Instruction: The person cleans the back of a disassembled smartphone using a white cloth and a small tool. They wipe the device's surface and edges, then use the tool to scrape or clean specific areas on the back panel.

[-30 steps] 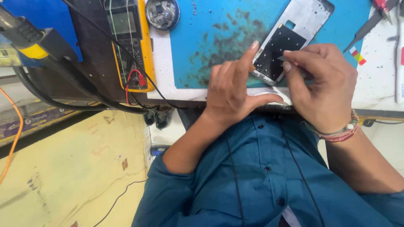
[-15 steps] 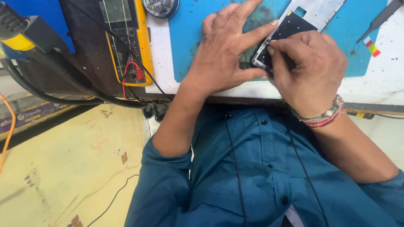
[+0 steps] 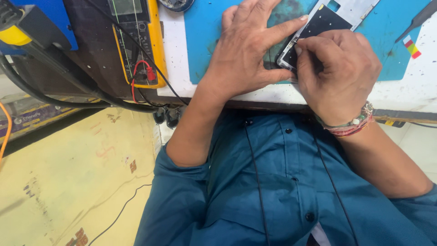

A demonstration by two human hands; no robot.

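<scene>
- Lying on the blue mat (image 3: 200,41) at the desk's (image 3: 175,68) near edge, the opened phone (image 3: 325,23) rests with its dark inner side up.
- The left hand (image 3: 248,50) is spread flat on the mat, its index finger along the phone's left edge and thumb below its bottom corner (a wide, pressing grip).
- The right hand (image 3: 339,70) is curled, fingertips pinched at the phone's bottom corner; whether it holds a tool cannot be told.
- A yellow multimeter (image 3: 136,41) sits left of the mat.

Matt blue mat (image 3: 205,41), silvery metal phone frame (image 3: 353,9)
</scene>
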